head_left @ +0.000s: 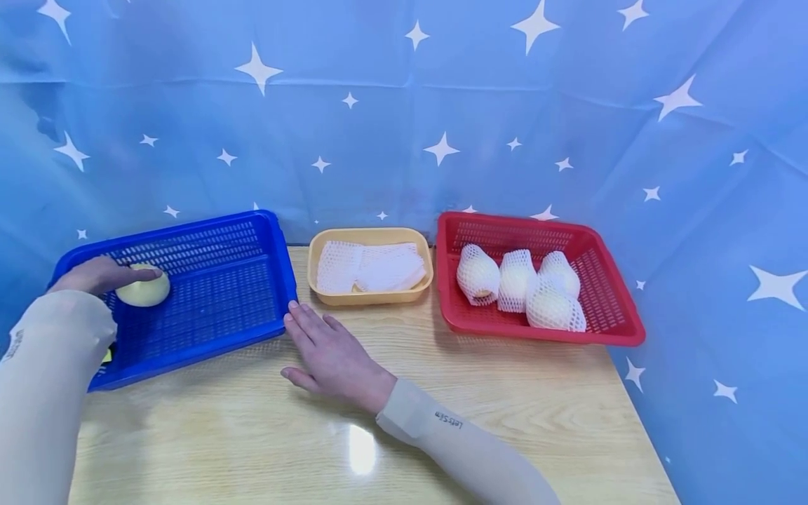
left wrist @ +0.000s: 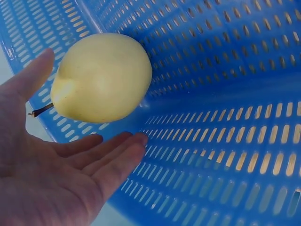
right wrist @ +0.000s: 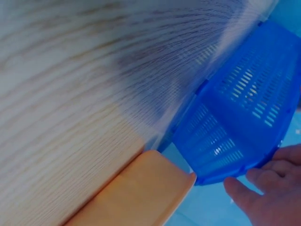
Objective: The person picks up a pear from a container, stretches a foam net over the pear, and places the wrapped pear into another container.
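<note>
Inside the blue basket (head_left: 214, 344), at its left end, lies a pale yellow pear (left wrist: 103, 77) with a dark stem. My left hand (head_left: 104, 275) reaches over the basket's left rim beside the pear. In the left wrist view the left hand (left wrist: 61, 174) has its thumb and fingers spread around the stem end, with a gap between palm and fruit. My right hand (head_left: 337, 361) lies palm down near the basket's front right corner, fingers extended, their tips at the rim. The right wrist view shows part of the right hand (right wrist: 270, 186) at the basket's edge.
A yellow tray (head_left: 372, 298) with white foam net sleeves (head_left: 391, 268) stands against the starry backdrop. To its right, a red basket (head_left: 606, 298) holds several net-wrapped fruits (head_left: 516, 280). All stand on a wood-grain table (head_left: 265, 435).
</note>
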Tool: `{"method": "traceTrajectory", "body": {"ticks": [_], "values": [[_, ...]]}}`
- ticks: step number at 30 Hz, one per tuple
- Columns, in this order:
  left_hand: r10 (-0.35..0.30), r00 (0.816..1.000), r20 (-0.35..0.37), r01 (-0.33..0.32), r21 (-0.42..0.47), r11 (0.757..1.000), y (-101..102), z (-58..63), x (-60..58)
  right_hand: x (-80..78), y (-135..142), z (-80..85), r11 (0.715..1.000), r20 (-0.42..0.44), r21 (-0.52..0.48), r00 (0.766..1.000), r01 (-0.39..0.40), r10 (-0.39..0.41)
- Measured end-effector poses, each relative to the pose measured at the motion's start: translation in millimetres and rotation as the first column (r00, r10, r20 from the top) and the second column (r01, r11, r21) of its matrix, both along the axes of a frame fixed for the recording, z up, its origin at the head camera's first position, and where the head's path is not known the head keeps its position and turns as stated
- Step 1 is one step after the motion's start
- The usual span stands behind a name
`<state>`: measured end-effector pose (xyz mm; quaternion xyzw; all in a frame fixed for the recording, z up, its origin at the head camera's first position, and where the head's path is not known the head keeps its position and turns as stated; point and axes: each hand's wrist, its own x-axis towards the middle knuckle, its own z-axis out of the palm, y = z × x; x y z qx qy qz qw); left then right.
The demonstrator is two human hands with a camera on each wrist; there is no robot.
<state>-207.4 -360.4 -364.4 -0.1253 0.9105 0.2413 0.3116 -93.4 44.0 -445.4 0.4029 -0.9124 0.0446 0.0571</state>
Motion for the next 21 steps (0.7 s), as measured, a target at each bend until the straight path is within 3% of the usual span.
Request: {"method": "traceTrajectory", "body": {"ticks": [3, 6, 9, 13, 16, 21], "values": [[0.105, 0.994, 0.04, -0.107, 0.034, 0.994, 2, -1.2, 1.2, 0.7, -1, 0.6, 1.0, 0.004, 0.001, 1.0, -0.001, 0.001], [0.236, 0.966, 0.107, -0.245, 0.08, 0.966, 5, -2.1, 1.2, 1.3, -3, 0.4, 1.0, 0.004, 0.0, 1.0, -0.007, 0.007], [0.257, 0.956, 0.14, -0.27, 0.076, 0.96, 6, -4.4, -1.0, 2.1, -3, 0.9, 1.0, 0.004, -0.001, 1.0, -0.009, 0.009], [0.038, 0.992, 0.124, -0.038, -0.004, 0.999, 2, -9.9, -8.5, 2.6, -3, 2.0, 1.0, 0.009, 0.004, 1.0, -0.001, 0.001], [-0.105, 0.989, 0.1, 0.11, -0.039, 0.993, 1, -14.4, -14.6, 2.4, -3, 2.8, 1.0, 0.007, 0.01, 1.0, 0.005, -0.005], [-0.128, 0.991, 0.047, 0.131, -0.06, 0.99, 2, -19.8, -17.8, 2.0, -3, 3.8, 1.0, 0.002, 0.011, 1.0, 0.002, -0.002]]}}
